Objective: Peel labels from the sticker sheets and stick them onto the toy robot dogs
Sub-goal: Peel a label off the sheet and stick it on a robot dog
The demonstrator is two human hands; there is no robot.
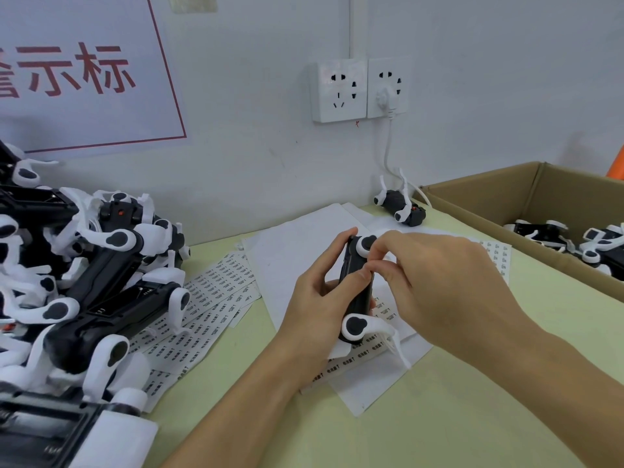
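Left hand (317,298) grips a black-and-white plastic toy robot dog (358,292); right hand (435,285), at 3 o'clock, pinches at its flank

Label print on sheets (216,288): too small to read. Dog pile (67,282), box (540,211): cut by frame edges. Right hand (439,275) hides held dog's (358,292) far side.
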